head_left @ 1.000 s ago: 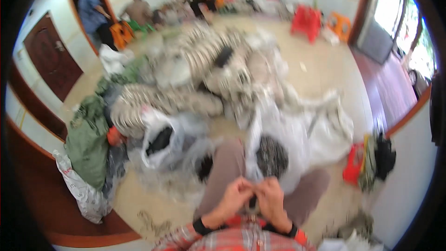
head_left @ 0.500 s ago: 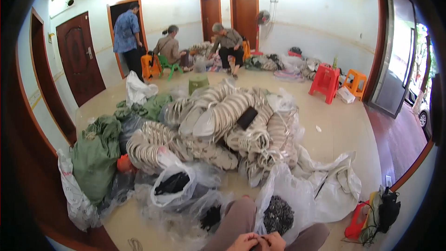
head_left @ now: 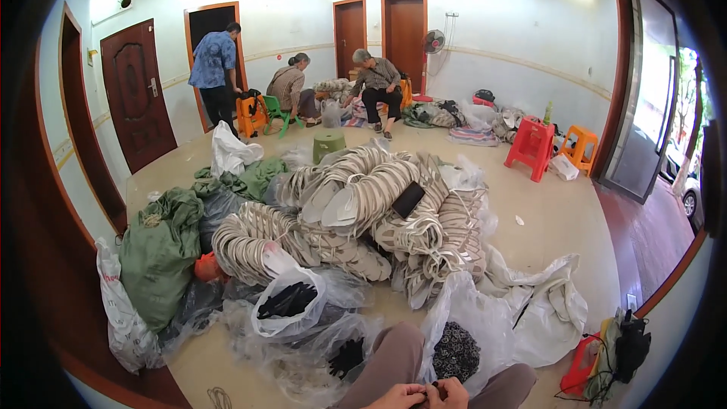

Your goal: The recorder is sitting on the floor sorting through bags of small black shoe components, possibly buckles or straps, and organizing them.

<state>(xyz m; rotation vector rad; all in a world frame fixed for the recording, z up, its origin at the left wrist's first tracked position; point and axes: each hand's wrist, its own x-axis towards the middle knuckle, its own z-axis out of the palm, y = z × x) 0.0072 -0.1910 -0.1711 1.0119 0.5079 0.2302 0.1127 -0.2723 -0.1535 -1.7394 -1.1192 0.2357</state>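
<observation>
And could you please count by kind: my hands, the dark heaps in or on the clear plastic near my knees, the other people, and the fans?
Left hand and right hand: 2
Left dark heap, middle dark heap, right dark heap: 3
Standing person, left seated person, right seated person: 3
Fan: 1
Total: 9

We hold, between bare left hand [head_left: 397, 397] and bare right hand [head_left: 453, 394], one small dark piece [head_left: 433, 392]; before us, one translucent white plastic bag [head_left: 473, 304] of small dark-grey parts [head_left: 456, 352], heaped beige-and-white ribbed bundles [head_left: 375, 193].
</observation>
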